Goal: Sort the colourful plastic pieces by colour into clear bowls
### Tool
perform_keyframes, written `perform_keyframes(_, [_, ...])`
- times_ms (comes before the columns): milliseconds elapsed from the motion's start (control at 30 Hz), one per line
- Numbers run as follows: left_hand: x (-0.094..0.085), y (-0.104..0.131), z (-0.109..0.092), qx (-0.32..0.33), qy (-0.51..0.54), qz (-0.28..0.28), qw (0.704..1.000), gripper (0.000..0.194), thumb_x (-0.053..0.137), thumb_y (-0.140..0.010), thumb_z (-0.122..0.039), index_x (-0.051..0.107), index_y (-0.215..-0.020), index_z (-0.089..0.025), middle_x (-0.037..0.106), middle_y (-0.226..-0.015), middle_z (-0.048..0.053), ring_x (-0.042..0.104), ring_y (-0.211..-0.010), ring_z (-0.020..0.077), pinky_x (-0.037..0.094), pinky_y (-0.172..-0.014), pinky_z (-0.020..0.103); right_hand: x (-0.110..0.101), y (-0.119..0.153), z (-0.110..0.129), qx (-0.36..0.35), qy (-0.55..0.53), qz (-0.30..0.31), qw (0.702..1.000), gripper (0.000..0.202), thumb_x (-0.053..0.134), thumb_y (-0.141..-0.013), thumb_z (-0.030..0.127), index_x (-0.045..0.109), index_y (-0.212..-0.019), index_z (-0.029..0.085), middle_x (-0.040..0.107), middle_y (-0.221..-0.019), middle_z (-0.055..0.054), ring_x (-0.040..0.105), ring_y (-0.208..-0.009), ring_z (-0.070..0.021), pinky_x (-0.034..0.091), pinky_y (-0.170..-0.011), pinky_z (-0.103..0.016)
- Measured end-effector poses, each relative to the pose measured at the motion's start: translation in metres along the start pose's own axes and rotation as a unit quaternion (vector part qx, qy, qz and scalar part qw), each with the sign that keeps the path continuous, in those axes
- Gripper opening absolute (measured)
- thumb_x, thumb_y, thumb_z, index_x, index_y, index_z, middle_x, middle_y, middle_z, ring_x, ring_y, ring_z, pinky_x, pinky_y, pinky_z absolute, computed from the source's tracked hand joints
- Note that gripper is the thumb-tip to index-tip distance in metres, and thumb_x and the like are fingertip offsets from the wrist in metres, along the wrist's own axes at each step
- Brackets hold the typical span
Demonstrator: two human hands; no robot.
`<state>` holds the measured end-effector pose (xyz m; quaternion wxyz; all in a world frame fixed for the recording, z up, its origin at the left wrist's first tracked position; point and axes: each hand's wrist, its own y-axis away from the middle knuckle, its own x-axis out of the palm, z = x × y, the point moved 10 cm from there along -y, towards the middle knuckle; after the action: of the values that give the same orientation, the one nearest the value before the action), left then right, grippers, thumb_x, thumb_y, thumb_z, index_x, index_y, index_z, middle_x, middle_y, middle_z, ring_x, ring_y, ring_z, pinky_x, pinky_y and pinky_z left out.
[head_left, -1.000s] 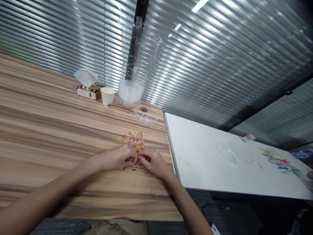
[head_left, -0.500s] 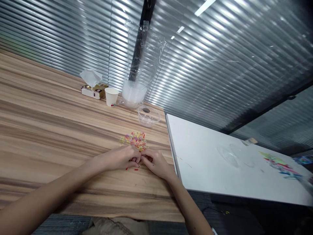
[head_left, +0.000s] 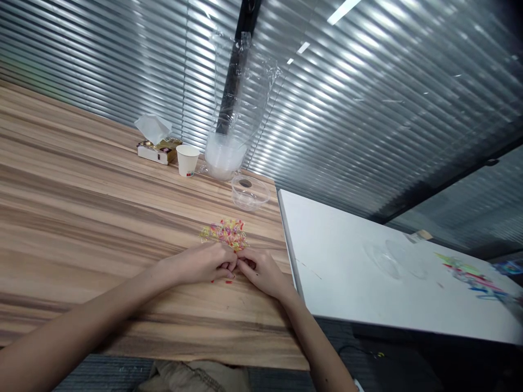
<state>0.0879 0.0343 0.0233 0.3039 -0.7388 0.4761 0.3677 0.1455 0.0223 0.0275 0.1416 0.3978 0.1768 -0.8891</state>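
My left hand [head_left: 216,262] and my right hand [head_left: 260,270] meet just above the wooden table, fingers curled and fingertips touching. Whatever is pinched between them is too small and too covered by the fingers to name. Right behind the hands lies a loose pile of small colourful pieces [head_left: 229,231], mostly yellow, red and pink, some clear. A few little red pieces [head_left: 229,282] rest on the wood on the near side of my left hand.
Beyond the pile stand a clear plastic bowl [head_left: 250,197], a bagged stack of clear bowls [head_left: 224,158], a paper cup [head_left: 188,161] and a tissue box [head_left: 157,151]. To the right, a white table [head_left: 335,239] adjoins, with coloured strips [head_left: 469,276] on it.
The hands keep nearly the same place and pose, fingertips still together. The whole view has shifted very slightly.
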Motion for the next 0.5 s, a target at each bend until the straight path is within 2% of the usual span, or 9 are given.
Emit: perform_keyframes(500, [-0.0005, 0.0009, -0.0021, -0.011, -0.012, 0.008, 1.0, 0.012, 0.062, -0.08, -0.005, 0.062, -0.077, -0.016, 0.064, -0.079, 0.001, 0.059, -0.075, 0.0155, 0.039, -0.066, 0.021, 0.0005, 0.0003, 0.0009, 0.002, -0.007, 0.012, 1.0, 0.019, 0.051, -0.088, 0.005, 0.064, -0.081, 0.016, 0.06, -0.076, 0.001, 0.05, -0.068, -0.0107, 0.034, -0.063, -0.019])
